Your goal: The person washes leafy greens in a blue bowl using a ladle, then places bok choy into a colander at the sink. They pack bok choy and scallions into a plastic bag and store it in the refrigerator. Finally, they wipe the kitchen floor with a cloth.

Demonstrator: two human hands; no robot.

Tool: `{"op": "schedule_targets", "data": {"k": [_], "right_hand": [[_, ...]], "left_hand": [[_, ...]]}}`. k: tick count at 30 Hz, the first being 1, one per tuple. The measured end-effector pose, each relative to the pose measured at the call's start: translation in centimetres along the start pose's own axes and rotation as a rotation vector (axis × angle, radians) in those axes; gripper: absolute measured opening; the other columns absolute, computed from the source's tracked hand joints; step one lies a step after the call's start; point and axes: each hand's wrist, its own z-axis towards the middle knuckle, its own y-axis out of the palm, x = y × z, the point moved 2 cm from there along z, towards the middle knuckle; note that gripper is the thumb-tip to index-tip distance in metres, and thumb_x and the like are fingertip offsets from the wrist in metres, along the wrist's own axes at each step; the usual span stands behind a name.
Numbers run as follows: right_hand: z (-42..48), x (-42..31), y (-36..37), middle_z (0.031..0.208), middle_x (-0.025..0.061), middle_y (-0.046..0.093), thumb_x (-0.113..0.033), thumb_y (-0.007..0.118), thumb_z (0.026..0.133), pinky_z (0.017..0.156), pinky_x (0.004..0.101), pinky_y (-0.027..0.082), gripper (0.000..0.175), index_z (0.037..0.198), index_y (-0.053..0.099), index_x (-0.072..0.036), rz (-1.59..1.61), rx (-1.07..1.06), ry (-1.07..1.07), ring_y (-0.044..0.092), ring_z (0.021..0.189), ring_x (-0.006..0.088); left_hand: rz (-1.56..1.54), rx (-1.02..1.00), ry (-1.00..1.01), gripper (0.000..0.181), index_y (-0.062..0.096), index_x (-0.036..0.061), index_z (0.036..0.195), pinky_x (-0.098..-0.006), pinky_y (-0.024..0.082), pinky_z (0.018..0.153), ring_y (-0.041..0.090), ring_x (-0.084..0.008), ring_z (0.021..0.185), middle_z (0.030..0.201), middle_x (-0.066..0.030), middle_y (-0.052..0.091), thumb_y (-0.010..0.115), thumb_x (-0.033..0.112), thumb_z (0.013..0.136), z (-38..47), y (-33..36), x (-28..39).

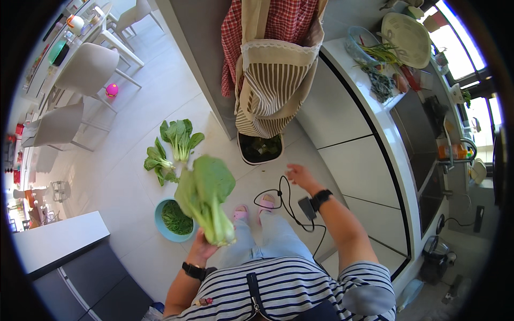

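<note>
My left hand (204, 245) grips a head of leafy greens, a bok choy (207, 196), by its pale base, leaves pointing away from me. To the right, my right hand (298, 176) is raised over the floor near a waste bin (260, 162); its fingers are partly bent and what they hold, if anything, cannot be made out. Beyond the held greens, a larger bok choy (180, 138) and a smaller one (156, 160) lie on the floor tiles. A light blue basin (160, 218) with cut green leaves (176, 216) in it stands on the floor at the left.
Aprons and a striped cloth bag (273, 86) hang above the bin. A black cable (295, 218) dangles near my right forearm. At the right runs a counter (385, 140) with a colander (405, 40) and vegetables. Chairs (88, 68) stand far left; a cabinet (64, 240) is lower left.
</note>
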Motion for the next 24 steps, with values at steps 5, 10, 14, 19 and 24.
{"op": "schedule_targets", "data": {"k": [5,10,14,19,24], "right_hand": [[-14.5,-3.8,5.5,0.121,0.0118,0.053,-0.029,0.064,0.088,0.091,0.0335,0.046,0.070,0.143,0.029,-0.004,0.441,-0.310,-0.253,0.052,0.110,0.0195],[-21.3,-6.6,8.4,0.139,0.0171,0.036,-0.039,0.072,0.080,0.106,0.0361,0.032,0.095,0.145,0.014,0.000,0.359,0.027,-0.460,0.034,0.129,0.0241],[-24.4,-6.8,4.2,0.136,0.0158,0.038,-0.042,0.076,0.076,0.104,0.0353,0.034,0.095,0.140,0.021,0.002,0.445,0.179,-0.513,0.038,0.127,0.0238],[-27.5,-5.9,-3.8,0.132,0.0150,0.041,-0.042,0.078,0.073,0.099,0.0343,0.040,0.095,0.138,0.025,0.002,0.495,0.282,-0.526,0.042,0.122,0.0228],[-32.3,-5.4,-16.4,0.134,0.0176,0.039,-0.038,0.074,0.079,0.093,0.0369,0.045,0.094,0.144,0.016,-0.002,0.362,0.218,-0.514,0.043,0.122,0.0249]], "left_hand": [[0.598,-0.112,-0.200,0.084,0.032,0.0040,0.140,-0.0370,0.037,0.103,0.047,-0.0246,0.121,0.133,-0.0113,0.047,0.073,0.039,0.077,4.9,3.0,1.0],[1.004,-0.361,-0.231,0.088,0.021,0.0045,0.144,-0.0357,0.031,0.106,0.038,-0.0240,0.128,0.140,-0.0116,0.039,0.073,0.033,0.078,10.7,10.4,-3.3],[1.004,-0.508,-0.258,0.089,0.019,0.0049,0.144,-0.0348,0.031,0.106,0.037,-0.0242,0.128,0.139,-0.0129,0.038,0.074,0.029,0.077,13.3,16.3,-6.0],[1.039,-0.657,-0.272,0.087,0.021,0.0009,0.142,-0.0348,0.032,0.105,0.038,-0.0230,0.127,0.138,-0.0132,0.039,0.073,0.027,0.078,16.5,24.5,-11.9],[0.846,-0.806,-0.422,0.086,0.026,0.0030,0.143,-0.0397,0.031,0.108,0.040,-0.0260,0.128,0.141,-0.0149,0.039,0.068,0.043,0.080,21.4,33.6,-18.6]]}}
